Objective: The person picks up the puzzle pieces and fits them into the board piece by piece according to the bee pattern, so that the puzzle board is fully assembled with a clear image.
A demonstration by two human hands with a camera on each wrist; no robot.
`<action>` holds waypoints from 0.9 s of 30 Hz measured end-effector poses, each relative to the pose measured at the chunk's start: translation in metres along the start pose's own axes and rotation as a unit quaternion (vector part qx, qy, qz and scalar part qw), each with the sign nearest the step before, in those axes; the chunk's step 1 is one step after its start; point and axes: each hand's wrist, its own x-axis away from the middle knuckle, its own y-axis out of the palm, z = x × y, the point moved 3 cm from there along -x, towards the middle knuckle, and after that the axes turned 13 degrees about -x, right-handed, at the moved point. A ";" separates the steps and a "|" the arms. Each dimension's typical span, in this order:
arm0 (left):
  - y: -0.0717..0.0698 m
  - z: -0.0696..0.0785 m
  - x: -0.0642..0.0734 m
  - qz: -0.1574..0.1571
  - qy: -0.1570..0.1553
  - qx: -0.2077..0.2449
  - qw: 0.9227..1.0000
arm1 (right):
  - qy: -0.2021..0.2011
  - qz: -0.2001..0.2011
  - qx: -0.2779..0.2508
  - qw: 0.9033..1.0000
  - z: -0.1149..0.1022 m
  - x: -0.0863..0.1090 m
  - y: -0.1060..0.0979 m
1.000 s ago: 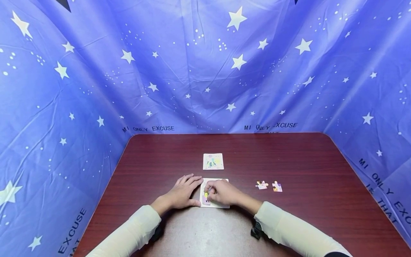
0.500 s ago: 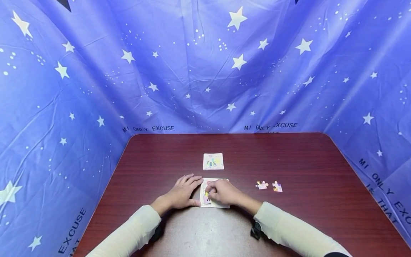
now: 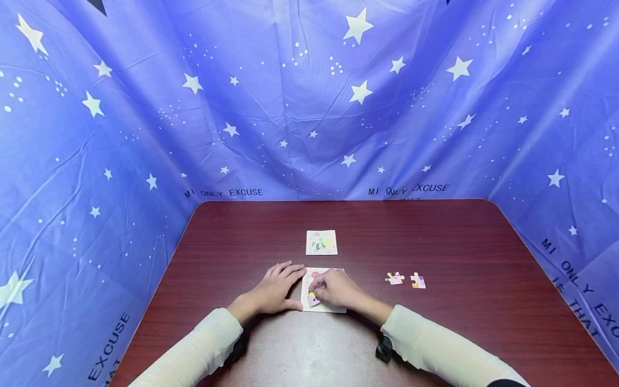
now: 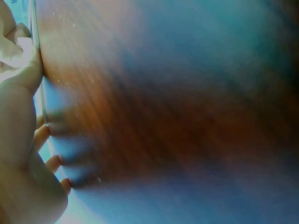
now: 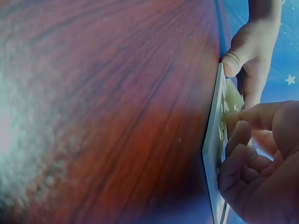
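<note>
My right hand point(image 3: 335, 287) is over the white puzzle board point(image 3: 330, 309), pinching a pink-and-yellow jigsaw piece point(image 3: 313, 301) between thumb and curled fingers. The piece sits slanted near the board's lower left part, its upper portion hidden by the fingers. In the right wrist view the piece point(image 5: 234, 99) stands tilted up from the board. My left hand point(image 3: 276, 286) rests spread at the board's left side, with fingertips at the upper corner and the thumb at the lower one.
Two loose jigsaw pieces, one point(image 3: 395, 278) beside the other point(image 3: 418, 280), lie on the dark red table point(image 3: 232, 231) to the right. A square picture card point(image 3: 321, 243) lies beyond the board. Blue star-patterned cloth point(image 3: 300, 97) encloses the table's back and sides.
The jigsaw piece in my right hand has turned and shifted slightly right, its lower edge now slanting. A red printed spot on the board has come into view. My left hand stays put.
</note>
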 end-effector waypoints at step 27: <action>-0.003 0.002 0.000 0.008 0.006 -0.001 1.000 | -0.098 0.012 0.111 0.989 -0.006 0.002 0.007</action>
